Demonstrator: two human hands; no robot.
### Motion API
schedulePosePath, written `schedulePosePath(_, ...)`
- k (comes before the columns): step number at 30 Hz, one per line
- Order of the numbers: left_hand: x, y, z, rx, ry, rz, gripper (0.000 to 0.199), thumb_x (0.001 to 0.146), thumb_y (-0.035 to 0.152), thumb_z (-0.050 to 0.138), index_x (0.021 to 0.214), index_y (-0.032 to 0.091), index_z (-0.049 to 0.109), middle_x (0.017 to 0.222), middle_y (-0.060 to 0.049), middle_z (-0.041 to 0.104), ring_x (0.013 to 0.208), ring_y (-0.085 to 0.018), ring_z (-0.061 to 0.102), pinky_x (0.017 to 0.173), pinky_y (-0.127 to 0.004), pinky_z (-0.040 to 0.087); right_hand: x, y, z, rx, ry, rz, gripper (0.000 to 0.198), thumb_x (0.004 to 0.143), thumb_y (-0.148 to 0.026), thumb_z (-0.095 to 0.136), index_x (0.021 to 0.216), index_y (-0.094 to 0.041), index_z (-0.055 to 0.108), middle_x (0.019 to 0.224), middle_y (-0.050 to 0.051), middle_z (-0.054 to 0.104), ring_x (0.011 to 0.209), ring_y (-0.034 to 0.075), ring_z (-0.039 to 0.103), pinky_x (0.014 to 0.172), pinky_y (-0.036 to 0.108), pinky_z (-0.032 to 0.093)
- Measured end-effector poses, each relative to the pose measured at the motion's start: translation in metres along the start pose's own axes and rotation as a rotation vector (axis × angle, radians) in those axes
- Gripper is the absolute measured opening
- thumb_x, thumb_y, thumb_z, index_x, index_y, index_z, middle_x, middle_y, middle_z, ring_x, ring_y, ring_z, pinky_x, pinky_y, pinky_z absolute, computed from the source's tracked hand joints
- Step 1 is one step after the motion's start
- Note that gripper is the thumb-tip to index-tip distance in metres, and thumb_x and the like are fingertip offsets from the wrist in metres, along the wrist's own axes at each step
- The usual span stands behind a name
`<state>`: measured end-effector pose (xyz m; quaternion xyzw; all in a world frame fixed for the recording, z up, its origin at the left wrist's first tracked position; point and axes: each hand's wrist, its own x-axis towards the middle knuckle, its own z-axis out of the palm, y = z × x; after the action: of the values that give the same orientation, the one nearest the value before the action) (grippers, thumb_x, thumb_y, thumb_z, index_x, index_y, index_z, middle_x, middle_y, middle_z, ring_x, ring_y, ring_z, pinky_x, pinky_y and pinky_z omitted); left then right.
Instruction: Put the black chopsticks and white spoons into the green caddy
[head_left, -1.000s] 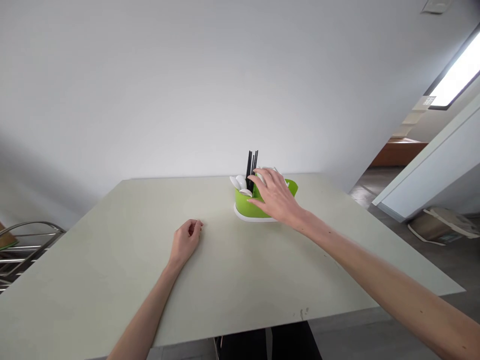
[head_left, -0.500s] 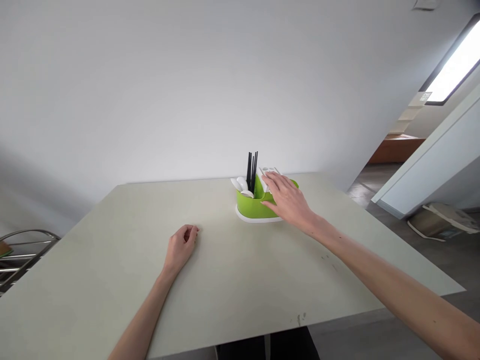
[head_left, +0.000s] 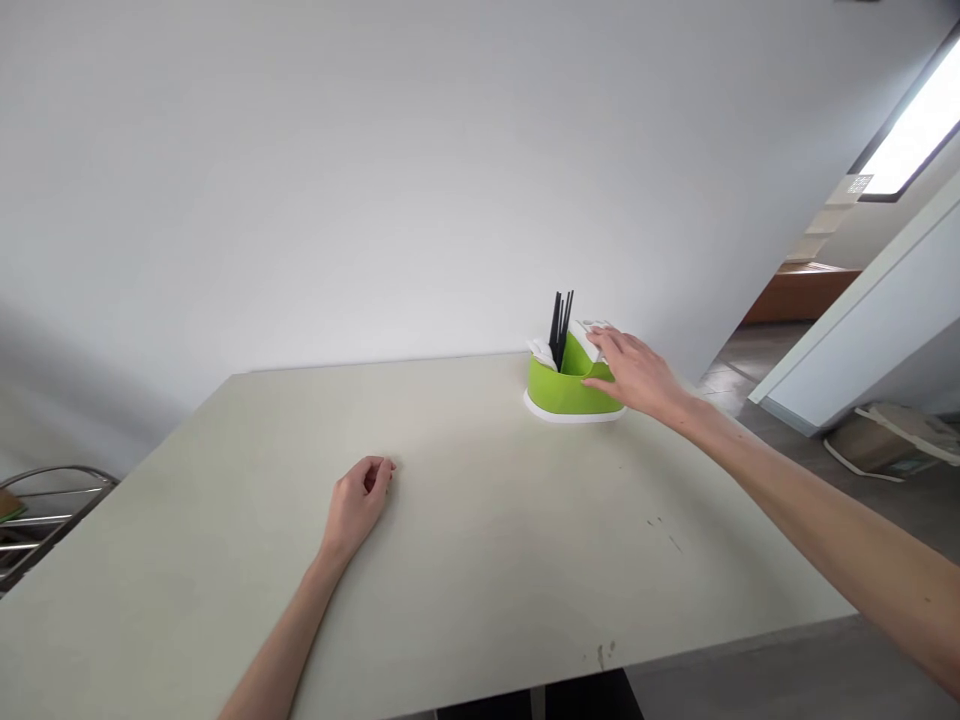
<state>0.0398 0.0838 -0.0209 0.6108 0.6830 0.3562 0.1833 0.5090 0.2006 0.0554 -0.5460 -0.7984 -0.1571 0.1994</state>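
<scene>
My right hand (head_left: 637,377) grips the right side of a green utensil holder (head_left: 555,390) with a white base, near the back right of the table. Its thumb lies along the front wall, and the fingers reach over the white slotted part (head_left: 589,338) on top. Several black chopsticks (head_left: 561,325) stand in the holder's left section. White spoons (head_left: 541,352) lean beside them at the left rim. My left hand (head_left: 358,505) rests loosely closed on the tabletop, left of centre and apart from the holder; nothing shows in its fingers.
The pale table (head_left: 450,560) meets a white wall (head_left: 375,180) at the back. Dark marks dot its front right part. A metal rack (head_left: 56,510) stands off the left edge. On the floor at right sits a bin-like container (head_left: 892,440).
The utensil holder has moved right and slightly back across the table with my right hand on it. My left hand has stayed in place.
</scene>
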Motion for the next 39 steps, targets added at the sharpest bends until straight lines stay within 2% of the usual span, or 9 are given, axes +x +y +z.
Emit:
schedulePosePath(8,0.0,-0.002,-0.001,-0.003,0.006,0.014,0.04,0.096,0.057,0.05,0.086,0.024,0.069,0.075,-0.001,0.069,0.065,-0.018,0.057,0.064,-0.029,0.046,0.006,0.052,0.017,-0.005,-0.037,0.014,0.069,0.095,-0.042,0.067,0.154,-0.017,0.041,0.162,0.02,0.048,0.152,0.038,0.042,0.119,0.053,0.044)
schedulePosePath(11,0.001,-0.003,-0.001,0.0,0.012,0.034,0.04,0.097,0.057,0.05,0.086,0.024,0.07,0.075,-0.001,0.069,0.065,-0.019,0.058,0.064,-0.029,0.046,0.006,0.059,0.015,-0.016,-0.045,0.052,0.068,0.095,-0.04,0.064,0.155,-0.017,0.041,0.159,0.022,0.05,0.152,0.038,0.043,0.121,0.056,0.04)
schedulePosePath(14,0.001,-0.003,-0.001,0.012,0.014,0.036,0.04,0.096,0.057,0.049,0.085,0.024,0.069,0.072,0.0,0.068,0.064,-0.019,0.057,0.064,-0.029,0.045,-0.008,0.04,0.007,-0.02,0.031,0.082,0.065,0.098,-0.035,0.056,0.157,-0.014,0.038,0.162,0.024,0.048,0.158,0.04,0.033,0.125,0.063,0.032)
schedulePosePath(18,0.001,-0.002,0.0,0.029,0.01,0.036,0.039,0.096,0.056,0.049,0.086,0.024,0.069,0.074,-0.001,0.069,0.066,-0.019,0.058,0.065,-0.029,0.045,-0.058,-0.016,0.002,0.111,0.184,0.123,0.067,0.105,-0.037,0.044,0.166,-0.017,0.024,0.173,0.018,0.031,0.164,0.034,0.022,0.128,0.061,0.032)
schedulePosePath(21,0.0,0.001,0.0,0.051,0.005,0.047,0.039,0.097,0.055,0.048,0.085,0.024,0.069,0.073,-0.001,0.068,0.065,-0.019,0.057,0.065,-0.03,0.045,-0.111,-0.052,0.016,0.265,0.083,0.215,0.07,0.108,-0.047,0.041,0.17,-0.026,0.018,0.175,0.011,0.03,0.162,0.033,0.028,0.124,0.059,0.041)
schedulePosePath(24,-0.003,0.006,-0.001,0.065,-0.001,0.068,0.038,0.096,0.055,0.048,0.083,0.025,0.067,0.072,-0.001,0.068,0.065,-0.02,0.058,0.064,-0.031,0.045,-0.16,-0.069,0.043,0.339,-0.052,0.255,0.071,0.106,-0.056,0.044,0.169,-0.029,0.026,0.173,0.01,0.036,0.161,0.035,0.03,0.124,0.062,0.041)
schedulePosePath(27,-0.014,0.01,-0.002,0.098,-0.024,0.087,0.038,0.097,0.055,0.047,0.083,0.026,0.066,0.075,-0.002,0.069,0.066,-0.021,0.059,0.064,-0.032,0.045,-0.191,-0.075,0.065,0.367,-0.065,0.315,0.064,0.107,-0.056,0.041,0.165,-0.031,0.037,0.168,0.01,0.045,0.157,0.035,0.038,0.124,0.063,0.04)
schedulePosePath(34,-0.068,0.006,-0.011,0.187,-0.174,0.292,0.042,0.102,0.055,0.046,0.072,0.026,0.054,0.068,-0.002,0.06,0.063,-0.022,0.057,0.064,-0.034,0.045,-0.199,-0.091,0.064,0.332,-0.093,0.279,0.061,0.108,-0.055,0.039,0.165,-0.032,0.041,0.168,0.005,0.044,0.158,0.033,0.036,0.129,0.062,0.033)
schedulePosePath(39,-0.092,0.009,-0.006,0.241,-0.043,0.276,0.044,0.102,0.056,0.046,0.069,0.027,0.048,0.065,-0.002,0.056,0.06,-0.022,0.054,0.061,-0.035,0.042,-0.198,-0.092,0.063,0.316,-0.094,0.289,0.062,0.109,-0.055,0.037,0.165,-0.029,0.041,0.168,0.006,0.044,0.157,0.033,0.037,0.129,0.061,0.033)
